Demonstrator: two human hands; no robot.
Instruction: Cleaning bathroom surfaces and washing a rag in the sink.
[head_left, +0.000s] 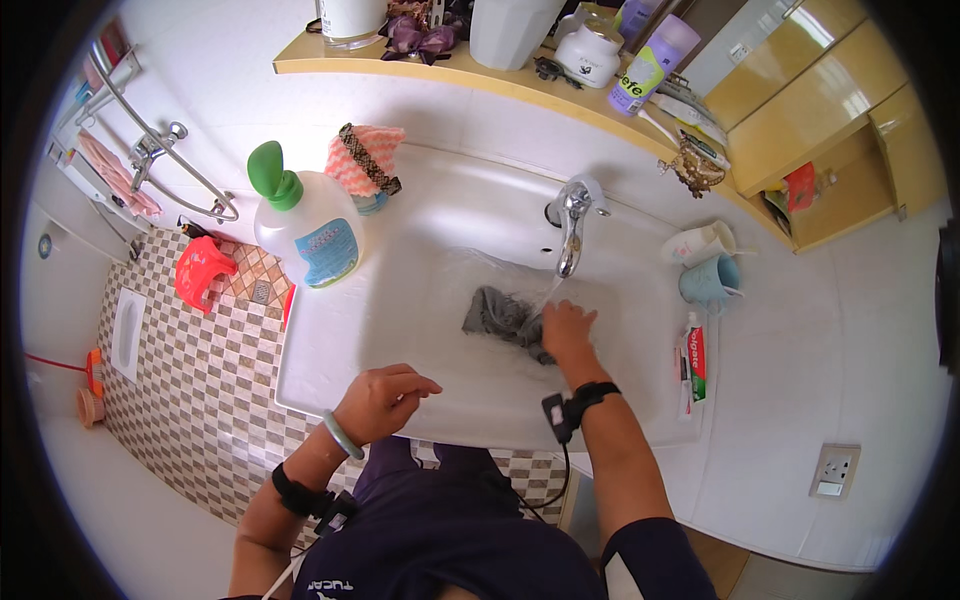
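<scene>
A dark grey cloth (501, 315) lies wet and bunched in the white sink basin (427, 360). Water runs from the chrome faucet (571, 240) beside my right hand (568, 330). That hand touches the cloth's right end, and its fingers are partly turned from view, so I cannot tell whether it grips the cloth. My left hand (386, 401) hovers over the basin's front left edge, fingers loosely bent and nothing held. A clear pump bottle with a green top (311, 232) stands on the sink's left ledge.
Behind that bottle is a jar under a pink knitted cover (365, 161). Cups (709, 277) and a Colgate toothpaste tube (696, 364) rest on the right rim. A yellow shelf (450, 81) with toiletries runs above the faucet. A red plastic stool (202, 271) stands on the tiled floor.
</scene>
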